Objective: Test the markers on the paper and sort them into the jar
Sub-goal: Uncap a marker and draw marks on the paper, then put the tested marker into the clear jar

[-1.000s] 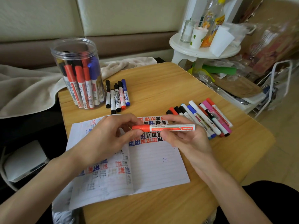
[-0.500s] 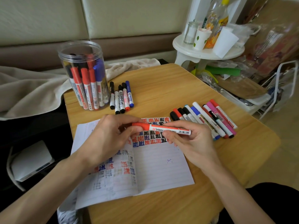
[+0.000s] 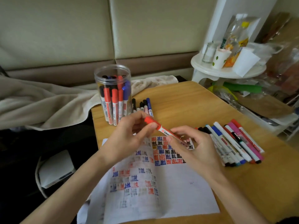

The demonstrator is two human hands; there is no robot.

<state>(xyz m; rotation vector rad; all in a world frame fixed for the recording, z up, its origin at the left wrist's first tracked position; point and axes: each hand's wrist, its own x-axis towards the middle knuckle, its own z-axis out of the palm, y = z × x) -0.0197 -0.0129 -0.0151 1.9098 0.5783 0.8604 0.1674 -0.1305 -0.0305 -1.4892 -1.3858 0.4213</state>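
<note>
A soft, rumpled beige blanket (image 3: 40, 102) lies at the far left, over a padded bench. Below it a flat white box (image 3: 55, 168) with rounded corners sits on the dark floor.

A clear plastic jar (image 3: 112, 67), cylindrical and open at the top, stands on the back left corner of the light wooden table (image 3: 186, 102). It holds upright markers (image 3: 114, 101) with red, black and blue caps. Just right of the jar is a short row of black- and blue-capped markers (image 3: 145, 105) lying flat.

The left hand (image 3: 127, 138) pinches the red cap of a red marker (image 3: 163, 130) between thumb and curled fingers. The marker is held tilted above the top edge of the paper (image 3: 178, 191), cap end up and to the left. The right hand (image 3: 199, 149) has its fingers curled round the lower end of the white barrel. The lined white sheet lies flat, creased down the middle and filled with rows of small red, blue and black test marks.

Right of the hands, a longer row of slim markers (image 3: 234, 143), white-barrelled, blue, pink and red, lies side by side on the wood.

Beyond the table stands a round white plastic stool (image 3: 226, 71) carrying a paper cup (image 3: 220, 58) with a leaf print and a clear bottle (image 3: 234, 38).
</note>
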